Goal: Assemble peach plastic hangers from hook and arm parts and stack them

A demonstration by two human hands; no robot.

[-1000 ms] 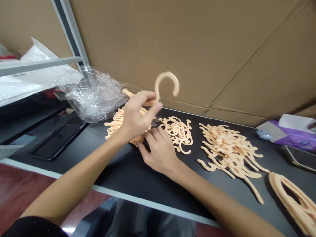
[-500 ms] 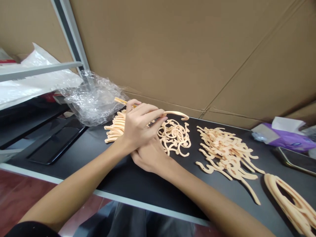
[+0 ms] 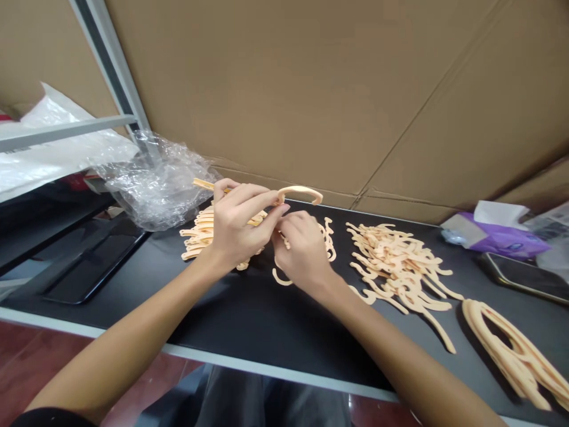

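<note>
My left hand (image 3: 240, 222) is closed around a peach plastic hanger piece, a foldable clothes hanger by its look. Its curved hook (image 3: 301, 189) sticks out to the right above the fingertips, and a straight arm (image 3: 203, 184) shows at the left. My right hand (image 3: 304, 249) is just to the right, fingers curled and pinched beside the left fingertips; what they hold, if anything, is hidden. Behind and below the hands lie loose hooks (image 3: 329, 240), partly covered by my right hand. Ribbed hanger arms (image 3: 198, 234) lie in a pile beneath my left hand.
On the black table (image 3: 249, 332), a heap of peach hanger arms (image 3: 400, 261) lies right, beside stacked hanger pieces (image 3: 511, 350). Farther right are a phone (image 3: 528, 276) and purple tissue pack (image 3: 507, 234). Clear plastic wrap (image 3: 155, 184), a black tray (image 3: 95, 261) and a shelf post (image 3: 115, 65) stand left.
My right hand has come out from under my left hand and moved right and up to its fingertips. The hook now stands more raised. The view has shifted slightly.
</note>
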